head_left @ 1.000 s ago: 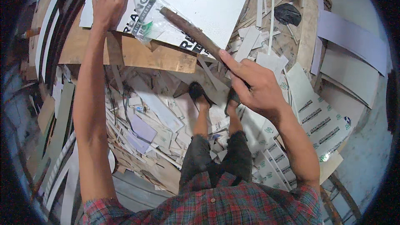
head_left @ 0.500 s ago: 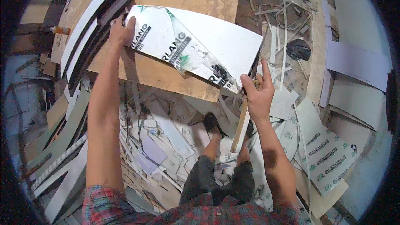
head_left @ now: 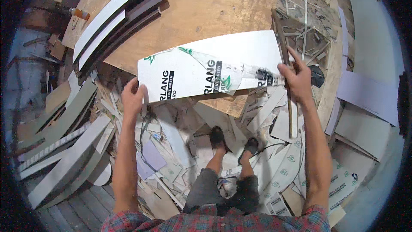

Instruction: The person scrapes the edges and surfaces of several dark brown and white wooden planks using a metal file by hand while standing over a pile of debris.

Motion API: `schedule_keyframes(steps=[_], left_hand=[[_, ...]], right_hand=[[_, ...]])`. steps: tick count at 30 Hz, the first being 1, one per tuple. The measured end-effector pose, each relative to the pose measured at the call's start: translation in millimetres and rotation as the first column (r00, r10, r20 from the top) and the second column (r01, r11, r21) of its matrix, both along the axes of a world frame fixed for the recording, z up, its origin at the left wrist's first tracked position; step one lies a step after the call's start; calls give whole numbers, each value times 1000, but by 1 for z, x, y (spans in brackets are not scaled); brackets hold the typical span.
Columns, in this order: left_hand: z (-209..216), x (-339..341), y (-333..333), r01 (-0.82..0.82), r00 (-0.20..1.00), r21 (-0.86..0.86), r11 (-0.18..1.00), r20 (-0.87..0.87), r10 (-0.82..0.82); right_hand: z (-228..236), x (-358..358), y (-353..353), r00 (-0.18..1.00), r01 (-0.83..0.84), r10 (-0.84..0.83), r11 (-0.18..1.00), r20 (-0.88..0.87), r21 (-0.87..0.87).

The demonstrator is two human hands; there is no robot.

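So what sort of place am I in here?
It looks like a woodworking or panel workshop, going by the stained plywood work surface, the curved white-faced pieces on its left and the board offcuts littering the floor.

This is a workshop for sheet materials: long, curved white strips point(head_left: 116, 6) stacked along the left edge of a scuffed brown plywood desk point(head_left: 214, 4), a flat white panel with black-and-green print point(head_left: 210, 66) over its near edge, pale lilac rectangular sheets point(head_left: 369, 96) beyond its right edge, and flat whitish offcuts point(head_left: 176, 141) strewn underfoot (black shoes point(head_left: 250, 147) stand right among them).
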State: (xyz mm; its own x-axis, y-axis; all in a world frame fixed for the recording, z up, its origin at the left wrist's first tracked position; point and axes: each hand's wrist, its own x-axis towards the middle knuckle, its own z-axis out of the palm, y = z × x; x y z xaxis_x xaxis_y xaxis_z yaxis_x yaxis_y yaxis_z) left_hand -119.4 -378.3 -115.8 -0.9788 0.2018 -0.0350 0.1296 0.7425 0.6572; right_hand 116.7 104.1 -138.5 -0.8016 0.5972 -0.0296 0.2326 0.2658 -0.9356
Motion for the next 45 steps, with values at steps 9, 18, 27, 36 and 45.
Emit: schedule_keyframes(steps=[9,18,27,36,45], left_hand=[[-19,94,3,-280,922,262,924,342,182],[-37,189,51,-256,927,418,872,361,99],[-6,79,108,242,877,-194,951,-375,-300],[-17,58,160,366,851,-96,926,-367,-375],[-15,55,161,354,862,-86,931,-356,-361]], right_hand=[[29,28,26,984,174,-177,973,-4,-152],[38,153,-126,964,-214,188,969,190,126],[52,147,-139,755,-633,379,635,535,443],[39,128,-106,748,-663,425,492,509,564],[36,82,-91,753,-656,395,520,527,547]])
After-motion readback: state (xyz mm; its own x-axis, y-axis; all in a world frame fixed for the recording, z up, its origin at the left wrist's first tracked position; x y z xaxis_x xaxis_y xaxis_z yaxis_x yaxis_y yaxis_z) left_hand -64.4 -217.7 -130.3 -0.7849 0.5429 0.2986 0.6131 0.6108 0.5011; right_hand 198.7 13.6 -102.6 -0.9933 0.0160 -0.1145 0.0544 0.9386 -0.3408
